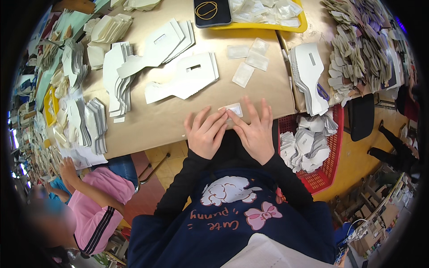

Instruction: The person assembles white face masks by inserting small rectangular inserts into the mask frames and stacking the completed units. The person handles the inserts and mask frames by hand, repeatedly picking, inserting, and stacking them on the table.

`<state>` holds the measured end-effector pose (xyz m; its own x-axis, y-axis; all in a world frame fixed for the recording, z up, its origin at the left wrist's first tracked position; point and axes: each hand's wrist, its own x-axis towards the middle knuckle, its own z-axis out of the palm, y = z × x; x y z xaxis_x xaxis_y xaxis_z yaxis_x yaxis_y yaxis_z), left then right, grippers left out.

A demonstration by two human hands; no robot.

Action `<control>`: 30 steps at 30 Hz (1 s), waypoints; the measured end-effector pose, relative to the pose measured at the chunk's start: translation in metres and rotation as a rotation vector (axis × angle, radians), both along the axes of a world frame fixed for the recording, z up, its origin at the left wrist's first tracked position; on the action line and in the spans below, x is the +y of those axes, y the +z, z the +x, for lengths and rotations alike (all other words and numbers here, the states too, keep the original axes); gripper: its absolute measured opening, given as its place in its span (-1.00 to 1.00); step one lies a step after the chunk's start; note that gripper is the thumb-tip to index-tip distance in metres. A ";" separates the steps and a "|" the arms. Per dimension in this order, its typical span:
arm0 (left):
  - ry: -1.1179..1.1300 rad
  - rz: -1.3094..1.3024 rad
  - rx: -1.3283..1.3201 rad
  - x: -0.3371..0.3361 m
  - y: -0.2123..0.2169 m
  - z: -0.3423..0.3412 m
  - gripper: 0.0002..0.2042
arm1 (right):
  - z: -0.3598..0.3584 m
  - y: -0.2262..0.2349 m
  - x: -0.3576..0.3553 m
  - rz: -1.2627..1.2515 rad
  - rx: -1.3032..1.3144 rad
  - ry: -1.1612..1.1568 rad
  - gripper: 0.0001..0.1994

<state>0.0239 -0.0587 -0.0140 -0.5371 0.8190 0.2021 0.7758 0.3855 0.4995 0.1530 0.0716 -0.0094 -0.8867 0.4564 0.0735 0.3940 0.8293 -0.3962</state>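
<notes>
- Our fingers of both hands meet at the near edge of the counter, fingertips pressing down on a small clear packet that lies flat there.
- Our left hand lies palm down with the fingers held loosely side by side, their tips touching the packet's left end.
- Our right hand lies palm down too, fingers slightly spread, the forefinger tip on the packet and the others reaching just past it.
- Beyond the packet, farther from us, a few more clear packets lie loose on the brown counter.
- Left of those loose packets sit stacks of white die-cut cards, fanned and overlapping.
- Farther back from the packet stands a yellow tray holding more clear packets, with a dark tray carrying a rubber band beside it.
- Right of the packet stands another stack of white cards, and below it a red basket holds more cards.
- Left of the packet, off the counter, a person in a pink shirt sits at the same counter.
</notes>
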 end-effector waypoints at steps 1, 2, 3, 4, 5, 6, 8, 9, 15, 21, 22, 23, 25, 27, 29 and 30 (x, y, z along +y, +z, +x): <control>0.008 -0.021 0.036 -0.001 0.000 0.001 -0.78 | 0.001 -0.002 -0.001 0.016 -0.003 -0.034 -0.59; 0.027 -0.031 0.078 -0.002 0.000 0.002 -0.78 | 0.003 -0.003 -0.002 0.042 0.007 -0.065 -0.60; 0.018 -0.044 0.060 -0.004 0.000 0.002 -0.78 | 0.005 -0.003 -0.001 0.025 -0.009 -0.091 -0.60; 0.017 -0.043 0.050 -0.004 -0.001 0.001 -0.77 | 0.006 -0.004 0.002 0.020 -0.011 -0.115 -0.60; 0.017 -0.042 0.041 -0.005 -0.001 0.000 -0.77 | 0.007 -0.004 0.005 0.012 -0.012 -0.145 -0.60; 0.017 -0.040 0.015 -0.006 -0.001 -0.002 -0.77 | 0.008 -0.004 0.007 0.003 0.008 -0.123 -0.61; 0.010 -0.034 -0.041 -0.005 -0.001 -0.003 -0.77 | 0.009 -0.004 0.010 -0.019 0.033 -0.090 -0.61; 0.061 -0.011 -0.102 -0.005 -0.002 -0.003 -0.76 | 0.009 -0.005 0.013 -0.071 0.077 -0.105 -0.62; 0.172 0.013 -0.138 0.003 0.000 0.004 -0.72 | 0.024 -0.003 0.029 -0.252 0.273 -0.095 -0.65; 0.141 0.071 -0.152 0.009 0.003 0.001 -0.71 | 0.022 0.010 0.014 -0.314 0.339 -0.001 -0.70; 0.136 0.077 -0.179 0.010 0.003 0.000 -0.72 | 0.020 0.011 0.011 -0.321 0.360 0.008 -0.71; 0.133 0.074 -0.212 0.011 0.004 -0.001 -0.72 | 0.017 0.012 0.008 -0.329 0.368 0.017 -0.71; 0.141 0.079 -0.213 0.012 0.006 -0.002 -0.71 | 0.014 0.013 0.004 -0.354 0.375 0.016 -0.73; 0.154 0.103 -0.242 0.013 0.007 -0.004 -0.72 | 0.013 0.014 0.003 -0.340 0.381 0.006 -0.73; 0.172 0.152 -0.290 0.015 0.007 -0.008 -0.73 | 0.015 0.015 0.003 -0.336 0.373 -0.010 -0.73; 0.170 0.142 -0.274 0.016 0.007 -0.010 -0.74 | 0.016 0.015 0.004 -0.338 0.369 -0.021 -0.73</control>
<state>0.0140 -0.0426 -0.0066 -0.7132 0.6873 0.1375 0.5365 0.4091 0.7381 0.1693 0.0757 0.0051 -0.8200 0.5261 0.2255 0.1921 0.6240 -0.7574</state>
